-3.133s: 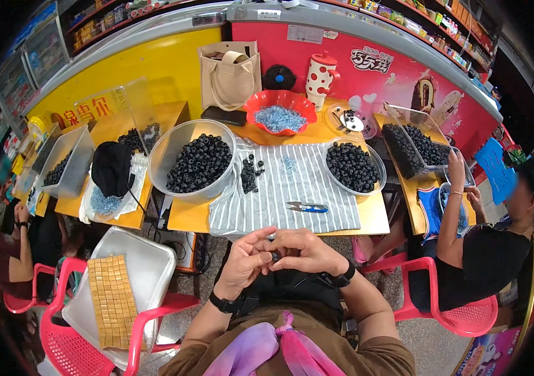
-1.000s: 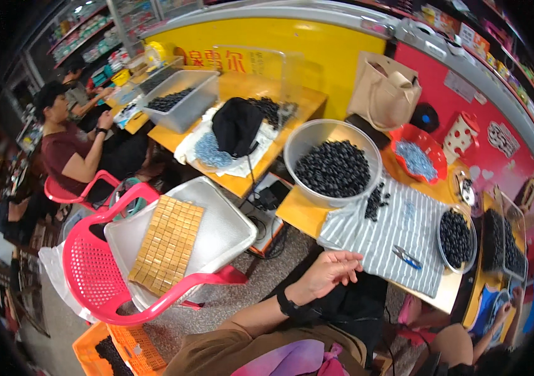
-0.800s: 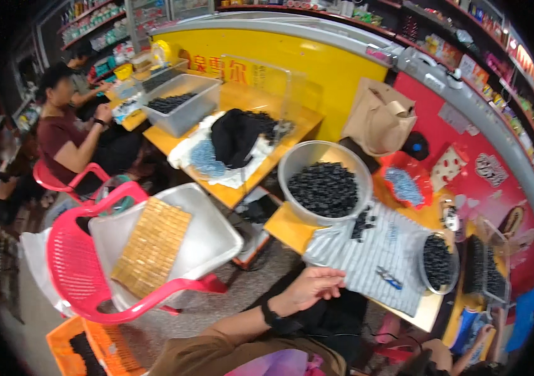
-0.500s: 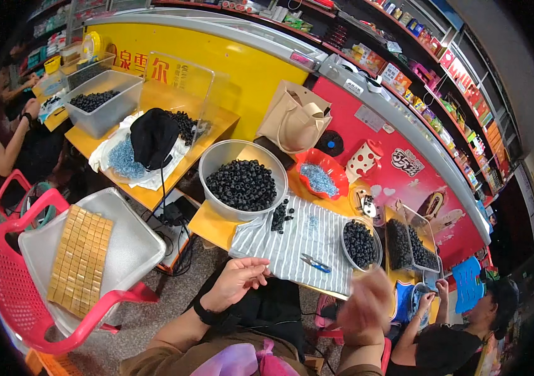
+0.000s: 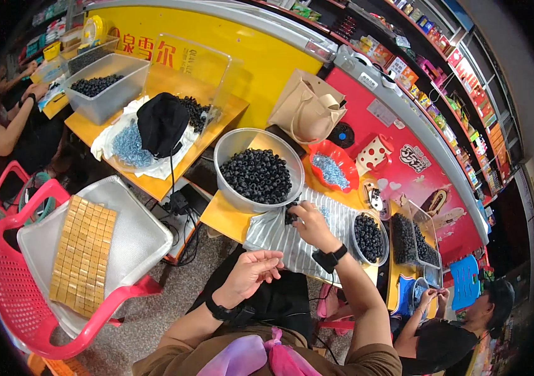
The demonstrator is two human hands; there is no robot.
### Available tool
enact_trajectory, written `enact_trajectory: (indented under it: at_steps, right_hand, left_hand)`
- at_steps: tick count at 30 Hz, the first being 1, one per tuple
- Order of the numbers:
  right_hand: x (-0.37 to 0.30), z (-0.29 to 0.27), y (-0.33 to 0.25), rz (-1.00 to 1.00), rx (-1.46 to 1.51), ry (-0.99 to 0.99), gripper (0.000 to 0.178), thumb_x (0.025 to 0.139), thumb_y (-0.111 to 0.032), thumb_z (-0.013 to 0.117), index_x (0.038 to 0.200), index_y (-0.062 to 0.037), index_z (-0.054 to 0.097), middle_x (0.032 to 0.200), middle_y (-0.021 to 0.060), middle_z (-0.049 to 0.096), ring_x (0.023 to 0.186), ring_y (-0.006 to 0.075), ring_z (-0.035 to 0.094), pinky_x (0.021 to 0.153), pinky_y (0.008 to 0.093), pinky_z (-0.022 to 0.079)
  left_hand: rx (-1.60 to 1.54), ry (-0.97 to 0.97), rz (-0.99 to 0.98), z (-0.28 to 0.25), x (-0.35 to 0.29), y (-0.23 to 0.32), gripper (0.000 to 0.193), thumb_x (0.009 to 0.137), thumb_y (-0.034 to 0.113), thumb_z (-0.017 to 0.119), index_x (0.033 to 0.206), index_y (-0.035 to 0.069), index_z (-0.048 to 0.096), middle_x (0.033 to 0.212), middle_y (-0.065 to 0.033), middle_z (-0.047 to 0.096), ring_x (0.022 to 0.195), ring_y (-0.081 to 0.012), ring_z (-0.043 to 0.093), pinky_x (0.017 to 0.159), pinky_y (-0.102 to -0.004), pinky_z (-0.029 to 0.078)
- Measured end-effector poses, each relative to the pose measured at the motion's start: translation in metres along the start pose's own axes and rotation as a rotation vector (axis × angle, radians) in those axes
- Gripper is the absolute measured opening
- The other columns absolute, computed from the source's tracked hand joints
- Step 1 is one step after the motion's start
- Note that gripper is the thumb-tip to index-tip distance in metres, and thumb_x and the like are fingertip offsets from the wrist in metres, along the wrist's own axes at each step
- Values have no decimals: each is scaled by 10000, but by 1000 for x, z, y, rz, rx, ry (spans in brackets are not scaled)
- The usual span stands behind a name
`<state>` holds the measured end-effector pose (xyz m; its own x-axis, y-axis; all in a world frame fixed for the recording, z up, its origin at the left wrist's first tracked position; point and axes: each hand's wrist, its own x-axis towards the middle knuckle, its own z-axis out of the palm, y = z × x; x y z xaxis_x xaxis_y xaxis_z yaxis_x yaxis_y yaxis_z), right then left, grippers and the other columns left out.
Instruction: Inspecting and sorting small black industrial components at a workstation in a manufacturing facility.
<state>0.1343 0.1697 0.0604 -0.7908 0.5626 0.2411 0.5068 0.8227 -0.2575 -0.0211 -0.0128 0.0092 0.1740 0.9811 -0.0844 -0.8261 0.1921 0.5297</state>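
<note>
My right hand (image 5: 312, 224) reaches over the striped cloth (image 5: 269, 233), its bent fingertips among a small pile of black ring-like pieces (image 5: 291, 213). What those fingers pinch, if anything, is hidden. Nearer to me, my left hand (image 5: 253, 276) hovers off the cloth's front edge with thumb and fingers drawn together. I cannot make out anything between them. Beyond the cloth stands a big clear tub (image 5: 222, 139) of black pieces. To the right is a smaller clear bowl (image 5: 385, 249) of similar pieces. Small clear-blue pieces (image 5: 331, 171) fill a red dish (image 5: 321, 148).
A pink chair (image 5: 25, 266) with a white tray (image 5: 134, 235) and tan tile mat (image 5: 83, 255) stands left. Further tubs (image 5: 126, 81) and a black cap (image 5: 161, 124) occupy the left table. A beige bag (image 5: 301, 103) stands behind. A co-worker (image 5: 445, 335) sits right, hands at a tub.
My right hand has swung left and forward from the cloth's right front to the small black pile, and its forearm now covers where the blue-handled pliers lay. My left hand has shifted slightly right.
</note>
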Motion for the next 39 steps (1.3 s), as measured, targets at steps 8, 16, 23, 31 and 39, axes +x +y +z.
enact_trajectory:
  at_steps: [8,16,23,31,39]
  right_hand:
    - [-51,-15,-2,138,111,30,284,705,49,646,980,-16,617,937,146,580,865,308,603,704,374,509]
    - [-66,-24,2,334,163,65,243,712,50,641,950,-1,640,875,126,587,731,240,644,597,305,515]
    - [-72,-16,-6,328,129,82,219,711,-10,645,929,-28,650,859,169,576,768,365,598,676,422,483]
    - [-56,-9,-11,305,25,114,157,741,-69,653,896,-48,659,807,138,564,772,345,587,654,422,470]
    - [-30,9,-8,290,-45,137,118,766,-90,628,875,-45,629,844,153,569,803,363,584,671,449,466]
  left_hand:
    - [-34,10,0,-9,5,-2,220,901,75,581,1096,-25,608,897,-91,664,688,-136,634,579,-211,477]
    - [-12,27,11,-6,12,-7,230,892,80,607,1088,-40,605,893,-100,665,675,-133,644,560,-191,488]
    - [29,40,3,1,16,-10,233,891,80,606,1091,-38,604,879,-92,670,676,-130,645,565,-188,485]
    - [25,56,-10,0,17,-11,225,896,87,601,1085,-35,603,878,-89,669,670,-125,641,557,-189,479]
    - [49,55,-30,6,22,-13,225,900,84,593,1091,-34,602,877,-90,670,672,-126,640,561,-189,472]
